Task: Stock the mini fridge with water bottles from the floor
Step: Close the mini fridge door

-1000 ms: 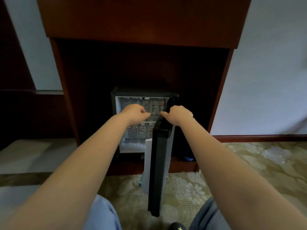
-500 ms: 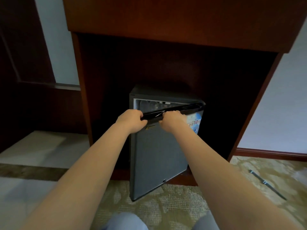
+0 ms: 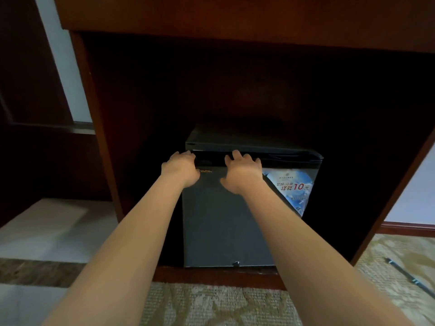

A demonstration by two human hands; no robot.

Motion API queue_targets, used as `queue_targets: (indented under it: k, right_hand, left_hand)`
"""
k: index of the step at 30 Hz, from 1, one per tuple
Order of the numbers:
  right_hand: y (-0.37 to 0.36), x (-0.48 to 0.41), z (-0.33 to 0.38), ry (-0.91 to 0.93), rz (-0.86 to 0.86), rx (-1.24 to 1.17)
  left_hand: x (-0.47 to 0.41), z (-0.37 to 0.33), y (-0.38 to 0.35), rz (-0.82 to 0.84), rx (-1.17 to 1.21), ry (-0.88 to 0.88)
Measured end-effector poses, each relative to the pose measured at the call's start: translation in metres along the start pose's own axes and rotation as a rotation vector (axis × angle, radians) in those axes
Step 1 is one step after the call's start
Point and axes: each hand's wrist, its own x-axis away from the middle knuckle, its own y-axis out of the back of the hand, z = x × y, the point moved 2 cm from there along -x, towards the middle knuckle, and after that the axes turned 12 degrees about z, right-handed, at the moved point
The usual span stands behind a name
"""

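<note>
The black mini fridge (image 3: 226, 222) stands in a dark wooden alcove with its door shut. A blue sticker (image 3: 294, 187) with "10" on it covers the door's upper right corner. My left hand (image 3: 180, 169) rests against the door's top left, its fingers touching the black top strip. My right hand (image 3: 242, 172) presses flat on the door near the top middle, fingers spread and pointing up. Neither hand holds anything. No water bottles are in view.
The wooden cabinet frame (image 3: 98, 137) surrounds the fridge, with a low wooden ledge (image 3: 211, 276) under it. Patterned carpet (image 3: 211, 307) lies in front. A thin dark pen-like stick (image 3: 409, 276) lies on the carpet at right. Pale floor tiles (image 3: 47, 227) are at left.
The fridge door swung from wide open to fully shut. Both hands went from gripping its top edge to resting against the closed door. The view moved closer.
</note>
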Motion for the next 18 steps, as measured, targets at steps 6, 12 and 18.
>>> queue_targets:
  k: [6,12,18]
  right_hand:
    - [-0.005,-0.023,-0.005,0.008,-0.065,-0.027]
    - [-0.006,-0.026,-0.008,0.021,-0.089,-0.048]
    - [-0.006,-0.020,-0.009,0.036,0.005,-0.035]
  left_hand:
    - [-0.036,0.003,-0.005,0.007,0.012,-0.007]
    - [-0.038,0.000,-0.004,0.025,-0.038,0.024]
    - [-0.028,-0.011,-0.003,0.042,-0.056,0.038]
